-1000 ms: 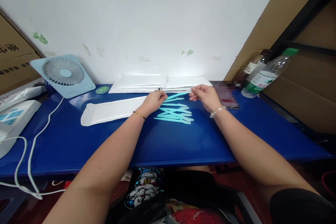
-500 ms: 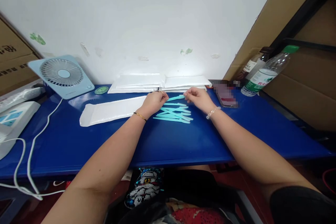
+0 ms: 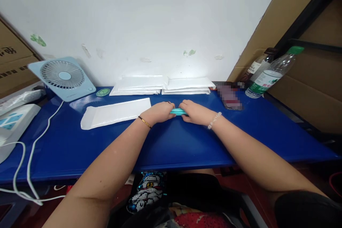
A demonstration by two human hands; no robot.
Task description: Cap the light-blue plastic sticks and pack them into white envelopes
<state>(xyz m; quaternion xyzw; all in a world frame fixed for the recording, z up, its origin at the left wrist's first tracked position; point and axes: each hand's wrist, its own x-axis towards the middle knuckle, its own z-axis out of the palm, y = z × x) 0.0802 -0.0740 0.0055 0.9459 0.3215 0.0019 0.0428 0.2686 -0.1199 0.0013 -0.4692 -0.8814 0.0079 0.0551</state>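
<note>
- At the far left, a brown cardboard box (image 3: 16,55) with dark printing stands by the wall.
- In front of it, a white device (image 3: 20,124) with blue panels sits on the blue tabletop (image 3: 80,153); a white cable (image 3: 33,142) runs down past the near edge.
- A light blue fan (image 3: 65,75) leans back, its round grille facing up and forward.
- Just beside the fan lies a flat green disc (image 3: 103,92).
- A white padded envelope (image 3: 114,114) lies aslant, its right end near the left wrist.
- Behind it, along the wall, rests the left stack of white envelopes (image 3: 139,84).
- The left hand (image 3: 161,111), with a dark and gold bracelet (image 3: 144,121) at its wrist, has its grip closed, pinching the left end of the turquoise sticks (image 3: 178,111).
- Those sticks lie side by side as a bundle between the two hands; whether they touch the surface below, I cannot tell.
- Behind them is the right stack of white envelopes (image 3: 187,85).
- The right hand (image 3: 196,111), wearing a clear bead bracelet (image 3: 214,120), pinches the bundle's right end, fingers curled.
- Farther right lies a phone (image 3: 230,99), partly blurred.
- Last, a dark-capped bottle (image 3: 251,73) stands behind a clear bottle (image 3: 263,84) with a green cap.
</note>
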